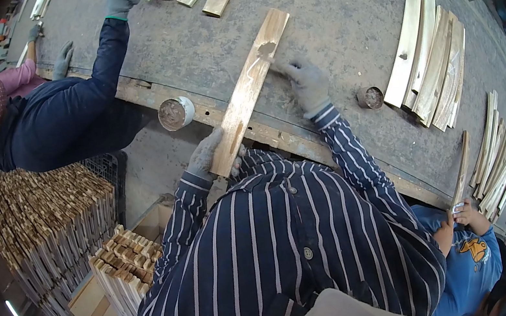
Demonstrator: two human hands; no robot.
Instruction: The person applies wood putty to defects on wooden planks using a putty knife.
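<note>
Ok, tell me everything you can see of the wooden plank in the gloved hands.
The wooden plank is a long, narrow strip of pale, bare wood with brownish streaks. A grey smear, likely filler, sits near its far end. It lies slantwise on the worktable, its near end jutting past the table edge, gripped by the gloved left hand. The gloved right hand reaches its fingertips to the smear.
</note>
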